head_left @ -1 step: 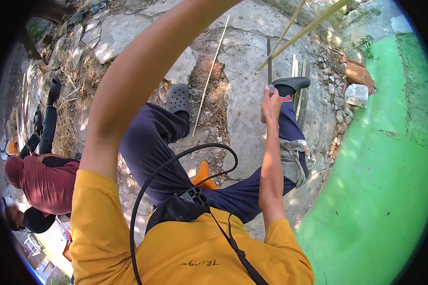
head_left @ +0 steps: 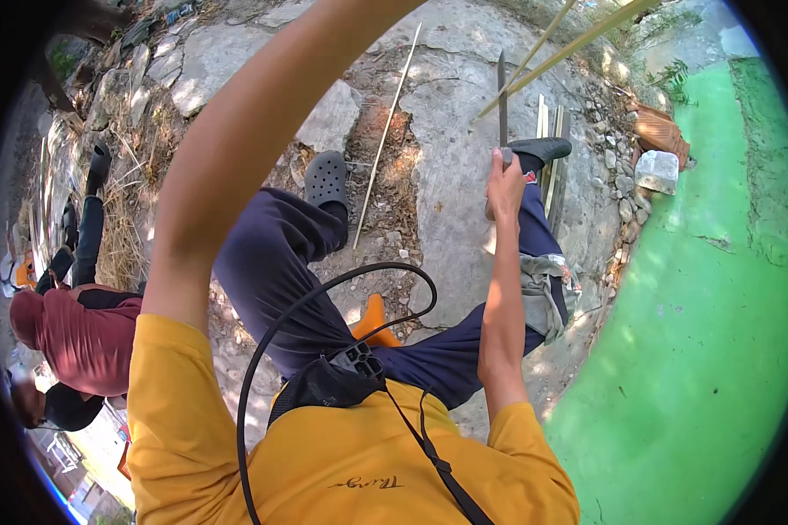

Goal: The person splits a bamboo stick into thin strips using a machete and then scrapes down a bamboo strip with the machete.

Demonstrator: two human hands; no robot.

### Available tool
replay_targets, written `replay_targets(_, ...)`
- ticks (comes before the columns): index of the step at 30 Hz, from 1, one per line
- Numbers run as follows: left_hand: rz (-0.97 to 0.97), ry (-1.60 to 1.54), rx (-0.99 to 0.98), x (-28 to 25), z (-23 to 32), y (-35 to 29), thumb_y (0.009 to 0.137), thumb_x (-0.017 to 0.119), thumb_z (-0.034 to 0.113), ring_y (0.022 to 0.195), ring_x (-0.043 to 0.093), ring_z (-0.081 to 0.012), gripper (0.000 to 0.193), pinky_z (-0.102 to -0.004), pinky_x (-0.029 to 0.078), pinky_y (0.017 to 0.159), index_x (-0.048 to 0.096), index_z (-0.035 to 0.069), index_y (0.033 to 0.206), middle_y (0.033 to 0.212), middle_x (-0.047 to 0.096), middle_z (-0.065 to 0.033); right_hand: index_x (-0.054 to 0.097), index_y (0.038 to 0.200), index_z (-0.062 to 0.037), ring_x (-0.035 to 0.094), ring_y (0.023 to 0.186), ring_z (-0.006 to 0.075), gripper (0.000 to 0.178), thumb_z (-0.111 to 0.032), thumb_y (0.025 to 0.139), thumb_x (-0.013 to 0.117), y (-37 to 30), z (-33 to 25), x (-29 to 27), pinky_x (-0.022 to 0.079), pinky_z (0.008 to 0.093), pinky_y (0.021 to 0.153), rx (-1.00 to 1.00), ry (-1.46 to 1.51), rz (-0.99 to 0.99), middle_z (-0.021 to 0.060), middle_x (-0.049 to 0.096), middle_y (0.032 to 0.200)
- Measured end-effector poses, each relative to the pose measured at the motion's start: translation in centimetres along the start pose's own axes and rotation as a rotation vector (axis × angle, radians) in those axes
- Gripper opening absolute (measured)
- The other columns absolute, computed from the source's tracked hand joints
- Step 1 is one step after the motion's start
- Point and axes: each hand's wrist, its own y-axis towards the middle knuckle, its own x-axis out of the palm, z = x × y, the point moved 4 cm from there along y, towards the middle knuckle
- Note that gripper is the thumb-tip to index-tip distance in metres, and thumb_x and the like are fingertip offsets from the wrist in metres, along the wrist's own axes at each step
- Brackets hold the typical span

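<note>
My right hand (head_left: 505,191) is closed round the handle of a long, narrow-bladed knife (head_left: 503,109), held in front of my right shoe. The dark blade points away from me. Two pale bamboo strips (head_left: 578,54) slant in from the top edge, and one of them crosses in line with the blade near its tip; whether they touch, I cannot tell. My left arm (head_left: 228,149) reaches up past the top edge, so the left hand and anything in it are out of sight.
Another thin strip (head_left: 389,131) lies on the rocky ground between my feet. More strips (head_left: 547,162) lie beside my right shoe (head_left: 541,149). A white stone block (head_left: 657,171) borders the green paved surface (head_left: 674,350). At left sits a person in a maroon top (head_left: 87,337).
My left arm has shifted slightly left. The knife and my right hand have moved a little away from me and to the right, and the bamboo strips have shifted slightly.
</note>
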Motion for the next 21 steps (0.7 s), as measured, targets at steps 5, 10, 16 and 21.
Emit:
replay_targets(5, 0.084, -0.025, 0.085, -3.9, 2.4, -3.8, 0.100, 0.063, 0.036, 0.060, 0.052, -0.0051, 0.037, -0.0229, 0.042, 0.053, 0.057, 0.002, 0.112, 0.073, 0.057, -0.0007, 0.059, 0.110, 0.0086, 0.069, 0.080, 0.0439, 0.051, -0.041, 0.100, 0.055, 0.0, -7.2, -1.6, 0.051, 0.0511, 0.076, 0.217, 0.095, -0.065, 0.0273, 0.069, 0.083)
replay_targets(10, 0.301, 0.103, 0.066, -3.1, -3.1, -3.3, 0.096, 0.063, 0.050, 0.093, 0.055, -0.0158, 0.059, -0.0367, 0.049, 0.073, 0.049, -0.001, 0.122, 0.100, 0.055, -0.0125, 0.058, 0.108, 0.0065, 0.069, 0.062, 0.0360, 0.048, -0.041, 0.098, 0.055, -3.3, 9.9, 7.6, 0.052, 0.0465, 0.053, 0.347, -0.042, -0.043, 0.0235, 0.067, 0.074)
replay_targets(16, 0.022, 0.380, -0.335, -2.2, -0.3, -5.3, 0.073, 0.065, 0.083, 0.145, 0.025, -0.0520, 0.139, -0.0574, 0.032, 0.118, 0.004, -0.015, 0.149, 0.150, 0.021, -0.0439, 0.057, 0.104, 0.0046, 0.059, 0.043, 0.0246, 0.045, -0.040, 0.100, 0.054, -4.3, 8.7, 9.0, 0.047, 0.0423, 0.045, 0.425, 0.120, -0.123, 0.0133, 0.059, 0.061)
replay_targets(21, -0.237, 0.352, -0.396, 2.5, -9.8, -1.7, 0.064, 0.071, 0.084, 0.147, 0.019, -0.0535, 0.154, -0.0551, 0.024, 0.122, -0.002, -0.022, 0.149, 0.155, 0.014, -0.0441, 0.057, 0.107, 0.0021, 0.059, 0.043, 0.0228, 0.043, -0.040, 0.101, 0.053, -5.0, 10.7, 8.5, 0.045, 0.0406, 0.043, 0.427, 0.174, -0.105, 0.0106, 0.057, 0.057)
